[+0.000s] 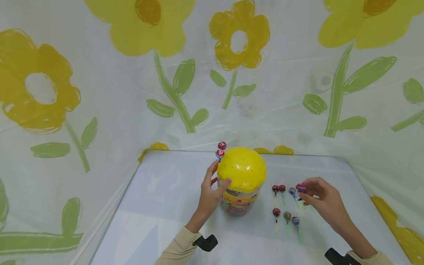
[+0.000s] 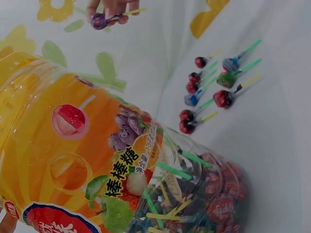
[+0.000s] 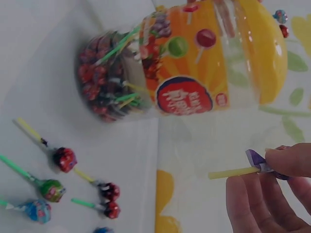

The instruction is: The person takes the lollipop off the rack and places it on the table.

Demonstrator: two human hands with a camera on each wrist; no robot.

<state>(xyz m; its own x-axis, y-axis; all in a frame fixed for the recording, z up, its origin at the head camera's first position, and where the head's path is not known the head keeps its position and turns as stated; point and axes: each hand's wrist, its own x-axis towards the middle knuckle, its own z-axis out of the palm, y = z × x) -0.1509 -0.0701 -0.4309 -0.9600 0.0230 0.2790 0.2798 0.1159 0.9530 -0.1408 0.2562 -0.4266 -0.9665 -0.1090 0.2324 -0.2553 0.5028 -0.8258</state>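
Note:
A clear jar [image 1: 239, 203] with a domed yellow lid [image 1: 243, 167] stands on the table, an orange label round it and many lollipops inside. My left hand [image 1: 208, 193] grips its left side near the top, thumb on the lid. Two lollipops [image 1: 220, 154] stick up at the lid's far left edge; their lower ends are hidden. To the right of the jar, my right hand [image 1: 324, 200] pinches a purple-wrapped lollipop [image 1: 300, 187] just above the table lollipops. Its yellow stick [image 3: 233, 172] points out past the fingers in the right wrist view.
Several loose lollipops [image 1: 276, 212] lie in two rough rows on the white table [image 1: 172, 206], between the jar and my right hand. A curtain [image 1: 281, 110] printed with yellow flowers hangs behind and at both sides.

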